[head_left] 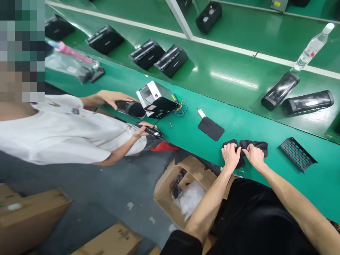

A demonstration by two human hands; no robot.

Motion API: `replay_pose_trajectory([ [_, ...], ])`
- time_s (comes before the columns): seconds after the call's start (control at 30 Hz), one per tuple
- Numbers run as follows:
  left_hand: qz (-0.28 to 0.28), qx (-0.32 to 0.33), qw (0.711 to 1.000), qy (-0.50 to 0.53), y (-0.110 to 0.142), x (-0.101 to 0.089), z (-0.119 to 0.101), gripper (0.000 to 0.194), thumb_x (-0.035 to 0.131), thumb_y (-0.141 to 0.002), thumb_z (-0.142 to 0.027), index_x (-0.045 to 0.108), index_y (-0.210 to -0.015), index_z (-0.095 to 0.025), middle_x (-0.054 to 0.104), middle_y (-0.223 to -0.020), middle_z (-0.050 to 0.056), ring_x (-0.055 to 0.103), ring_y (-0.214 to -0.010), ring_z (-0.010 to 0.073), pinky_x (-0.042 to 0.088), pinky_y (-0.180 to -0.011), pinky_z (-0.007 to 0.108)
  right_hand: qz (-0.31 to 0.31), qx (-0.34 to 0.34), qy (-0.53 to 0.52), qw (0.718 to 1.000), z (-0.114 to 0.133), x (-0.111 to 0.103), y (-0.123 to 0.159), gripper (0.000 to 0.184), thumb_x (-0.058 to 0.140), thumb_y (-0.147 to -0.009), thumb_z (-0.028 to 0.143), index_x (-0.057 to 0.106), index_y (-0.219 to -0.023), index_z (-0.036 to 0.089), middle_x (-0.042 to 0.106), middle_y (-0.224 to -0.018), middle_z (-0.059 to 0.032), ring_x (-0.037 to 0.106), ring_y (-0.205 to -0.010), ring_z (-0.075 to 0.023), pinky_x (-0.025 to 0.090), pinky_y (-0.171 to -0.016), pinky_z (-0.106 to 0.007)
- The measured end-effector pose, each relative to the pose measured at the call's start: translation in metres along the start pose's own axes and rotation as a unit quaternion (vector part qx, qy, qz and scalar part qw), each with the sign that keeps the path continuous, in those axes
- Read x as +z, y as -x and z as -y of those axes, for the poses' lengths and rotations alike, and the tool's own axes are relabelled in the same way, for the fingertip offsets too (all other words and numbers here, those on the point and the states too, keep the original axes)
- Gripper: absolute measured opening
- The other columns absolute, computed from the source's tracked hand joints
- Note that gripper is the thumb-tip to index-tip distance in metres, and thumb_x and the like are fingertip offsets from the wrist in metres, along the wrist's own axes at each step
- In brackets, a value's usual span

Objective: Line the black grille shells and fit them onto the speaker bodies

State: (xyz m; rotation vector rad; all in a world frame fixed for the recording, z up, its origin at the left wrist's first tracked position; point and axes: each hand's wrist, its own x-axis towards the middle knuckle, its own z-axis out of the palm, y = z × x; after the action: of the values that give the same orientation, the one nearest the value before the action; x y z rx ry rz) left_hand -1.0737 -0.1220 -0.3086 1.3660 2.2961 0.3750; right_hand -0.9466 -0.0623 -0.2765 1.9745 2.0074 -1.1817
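Note:
At the near edge of the green bench, my left hand (230, 155) is closed on a thin black sheet (241, 163), fingers curled down and thumb pointing right. Beside it, my right hand (254, 155) pinches the near left edge of another dark sheet (261, 147), which lies partly under the fingers. The thumbs face each other across a narrow gap. A flat black sheet (211, 128) with a small white strip (201, 113) at its corner lies to the left. To the right rests a black perforated speaker grille (299, 154).
A co-worker in a white shirt (79, 134) handles a dark speaker (131, 108) and a handheld tool beside a box-shaped device (158, 99). Black speakers (281, 90) and a water bottle (313, 47) stand on the far green surface. An open carton (164, 193) sits below the bench.

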Motion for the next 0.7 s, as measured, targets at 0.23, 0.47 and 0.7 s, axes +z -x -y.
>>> replay_pose_trajectory([
  [0.23,-0.016,0.005,1.000,0.003,0.001,0.007,0.001,0.022,0.070,-0.098,-0.046,0.065,-0.099,-0.024,0.071,-0.105,0.008,0.057,-0.104,0.0290,0.036,-0.089,0.041,0.021,-0.010,-0.057,0.998,-0.028,-0.011,-0.005,0.022,0.059,-0.098,0.034,0.073,-0.083,0.025,0.076,-0.076,-0.0062,0.073,-0.081,-0.0262,0.046,-0.076,-0.032],
  [0.47,-0.024,-0.008,1.000,0.001,0.000,0.008,0.001,0.016,0.071,-0.096,-0.038,0.065,-0.097,-0.024,0.072,-0.103,0.007,0.058,-0.105,0.0289,0.037,-0.090,0.041,-0.069,0.006,-0.255,0.964,-0.066,-0.050,0.018,0.044,0.056,-0.094,0.063,0.065,-0.076,0.024,0.063,-0.058,-0.0002,0.055,-0.052,-0.0180,0.042,-0.055,-0.028],
  [0.7,-0.023,-0.018,0.999,0.012,-0.005,-0.001,0.002,0.013,0.071,-0.094,-0.035,0.066,-0.097,-0.024,0.073,-0.103,0.008,0.061,-0.107,0.0309,0.041,-0.094,0.043,-0.258,0.001,-0.506,0.823,-0.137,-0.147,0.060,0.045,0.077,-0.082,0.065,0.055,-0.084,0.026,0.071,-0.082,0.0002,0.067,-0.076,-0.0190,0.057,-0.074,-0.035],
])
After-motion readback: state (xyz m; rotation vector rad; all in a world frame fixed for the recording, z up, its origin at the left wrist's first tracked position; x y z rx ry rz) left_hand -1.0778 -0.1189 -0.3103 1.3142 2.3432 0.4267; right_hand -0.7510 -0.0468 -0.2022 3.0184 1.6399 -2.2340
